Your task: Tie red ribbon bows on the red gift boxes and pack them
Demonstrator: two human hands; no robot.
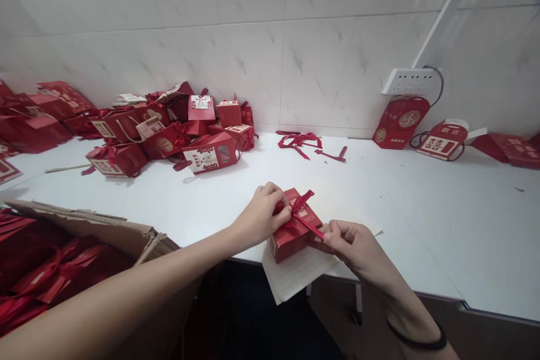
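A red gift box [291, 240] with gold lettering lies near the table's front edge, partly over a sheet of paper [291, 277]. Red ribbon [310, 226] runs across its top and meets in a knot or bow. My left hand [270, 211] is closed at the box's left side, pinching the ribbon by the knot; its fingertips partly hide the bow. Between the thumb and fingers of my right hand [348, 242] is a ribbon end, drawn out toward the lower right.
Several red gift boxes [211, 157] are piled at the back left. An open cardboard carton [139, 230] of red boxes stands at the front left. Loose ribbon pieces [301, 140] lie by the wall. More boxes [442, 139] sit below a power strip [411, 81].
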